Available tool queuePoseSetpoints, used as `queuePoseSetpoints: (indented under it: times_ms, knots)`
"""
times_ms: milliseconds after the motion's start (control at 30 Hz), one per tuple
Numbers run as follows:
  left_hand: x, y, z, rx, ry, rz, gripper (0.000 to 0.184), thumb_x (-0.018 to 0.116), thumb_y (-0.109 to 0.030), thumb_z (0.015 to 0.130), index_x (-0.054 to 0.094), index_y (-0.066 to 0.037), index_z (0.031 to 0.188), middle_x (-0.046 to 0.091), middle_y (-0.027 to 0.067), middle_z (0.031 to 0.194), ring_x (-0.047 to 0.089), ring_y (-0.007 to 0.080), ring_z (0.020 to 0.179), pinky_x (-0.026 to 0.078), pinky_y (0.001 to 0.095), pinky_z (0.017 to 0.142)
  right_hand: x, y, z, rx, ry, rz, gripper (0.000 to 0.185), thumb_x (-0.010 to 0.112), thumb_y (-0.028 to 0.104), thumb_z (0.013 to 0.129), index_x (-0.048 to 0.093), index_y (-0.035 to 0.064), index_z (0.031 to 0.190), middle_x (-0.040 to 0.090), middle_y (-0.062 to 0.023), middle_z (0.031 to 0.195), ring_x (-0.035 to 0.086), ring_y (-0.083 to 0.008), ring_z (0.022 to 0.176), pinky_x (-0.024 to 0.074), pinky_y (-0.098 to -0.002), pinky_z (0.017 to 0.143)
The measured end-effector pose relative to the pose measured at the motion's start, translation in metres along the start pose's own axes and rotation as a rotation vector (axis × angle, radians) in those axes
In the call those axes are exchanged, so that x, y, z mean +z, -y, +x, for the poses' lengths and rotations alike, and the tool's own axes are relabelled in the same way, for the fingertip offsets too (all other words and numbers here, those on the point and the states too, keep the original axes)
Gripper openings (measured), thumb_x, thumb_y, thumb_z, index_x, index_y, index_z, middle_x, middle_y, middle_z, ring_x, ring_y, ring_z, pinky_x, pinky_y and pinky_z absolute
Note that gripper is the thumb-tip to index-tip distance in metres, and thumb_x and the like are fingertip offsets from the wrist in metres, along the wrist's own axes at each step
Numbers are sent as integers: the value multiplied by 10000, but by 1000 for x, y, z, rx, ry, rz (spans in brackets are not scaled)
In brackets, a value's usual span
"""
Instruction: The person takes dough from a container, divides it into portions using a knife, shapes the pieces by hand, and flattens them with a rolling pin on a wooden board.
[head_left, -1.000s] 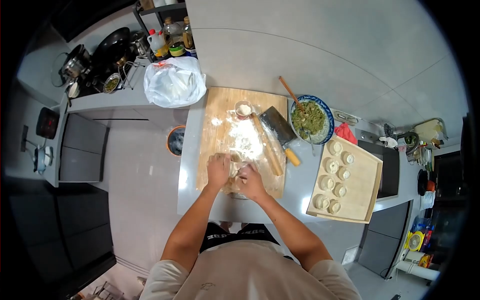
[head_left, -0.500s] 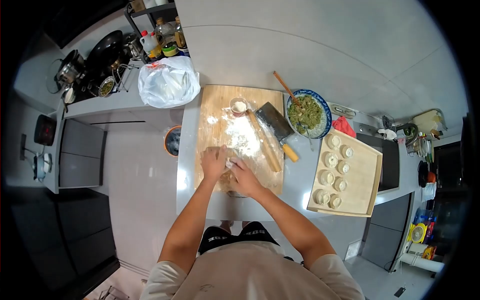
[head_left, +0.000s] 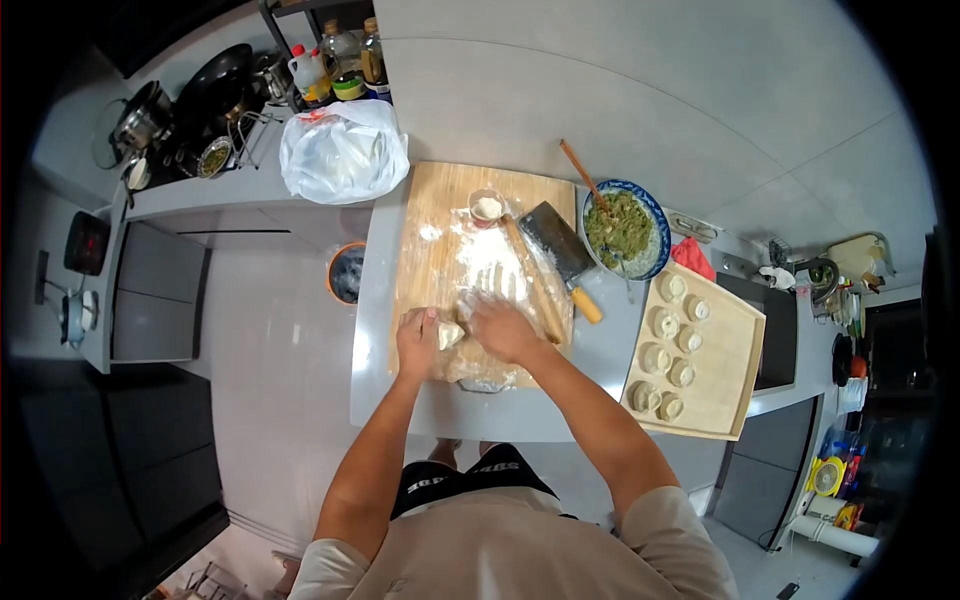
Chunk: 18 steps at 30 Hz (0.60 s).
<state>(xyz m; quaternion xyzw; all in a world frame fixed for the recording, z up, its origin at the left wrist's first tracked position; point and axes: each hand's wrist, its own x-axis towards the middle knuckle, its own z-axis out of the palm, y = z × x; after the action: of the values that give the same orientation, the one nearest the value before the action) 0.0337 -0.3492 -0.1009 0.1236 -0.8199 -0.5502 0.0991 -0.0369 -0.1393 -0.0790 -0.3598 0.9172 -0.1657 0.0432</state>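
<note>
My left hand is closed around a pale lump of dough at the near left of the wooden board. Just right of it, my right hand lies with fingers outstretched on the floured surface, somewhat blurred. Above its fingertips, the white flour shows finger streaks. A rolling pin lies to the right of the flour, partly behind my right hand. The cleaver with a yellow wooden handle rests beside the pin. At the board's far side stands a small cup of flour.
Green filling with a wooden utensil sits in a blue-rimmed bowl. A wooden tray carries several round dough pieces. At the back left is a white plastic bag; an orange-rimmed bucket stands below the counter's left edge.
My hands have parted. The left has kept the dough, while the right has moved right and forward onto the flour, where finger streaks now show. The view has shifted slightly.
</note>
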Motion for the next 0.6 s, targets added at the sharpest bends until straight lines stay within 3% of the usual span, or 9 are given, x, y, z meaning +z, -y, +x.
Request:
queuePoseSetpoints:
  times_ms: [67,133,200,267,300,400,500,567,600]
  knots:
    - [-3,-2,-4,12,-35,23,400,528,-282,1128,746,19,982,722,198,990,643,390,968,504,477,902,5,-5,-8,-113,18,-23,408,523,157,1045,636,-5,1402,521,-208,1601,542,-376,1420,402,-496,1208]
    - [-4,-5,-8,-27,-52,36,408,520,-287,1133,744,20,983,719,206,982,646,390,962,506,480,890,-2,-11,-2,279,12,44,449,526,146,1056,599,1,1475,577,-204,1545,577,-374,1371,416,-492,1183]
    - [3,-9,-2,-50,-67,45,416,512,-292,1137,741,21,985,717,214,974,648,390,956,509,482,879,-10,6,-13,268,-111,86,460,608,195,1066,601,17,1491,681,-164,1391,675,-285,1212,497,-437,1082]
    - [21,-9,0,-118,-139,50,461,503,-341,1157,709,36,990,702,171,919,669,301,882,515,417,839,-23,37,-27,405,148,920,473,730,232,1029,638,38,1450,729,-107,1178,682,-167,1005,549,-359,932]
    - [26,-18,-2,-118,-138,46,461,503,-341,1157,709,36,990,702,171,919,669,301,882,515,417,839,-19,47,-34,417,96,1043,467,812,213,977,677,59,1396,720,-61,1042,635,-100,876,553,-305,814]
    - [33,-37,-3,-428,44,-168,409,523,-318,1125,731,7,988,709,214,1017,640,403,944,503,509,868,3,44,-46,585,-123,1116,447,825,166,955,700,60,1371,712,-46,951,643,-105,841,558,-313,792]
    - [41,-29,-16,194,5,489,284,571,-295,1081,736,-64,1074,709,155,1103,604,374,1077,448,530,961,3,47,-56,519,-207,854,432,839,119,889,723,21,1293,713,-111,910,691,-207,801,572,-344,771]
    - [48,-29,-5,274,-31,535,276,575,-295,1080,744,-77,1054,710,140,1094,602,361,1086,440,526,965,1,45,-50,518,-245,670,338,788,116,868,739,11,1185,721,-201,949,714,-363,842,579,-432,776]
    - [53,-26,0,352,-69,581,271,579,-294,1078,751,-91,1033,712,125,1084,600,349,1094,432,522,969,9,39,-44,530,-242,673,338,788,116,868,739,11,1185,721,-201,949,714,-363,842,579,-432,776]
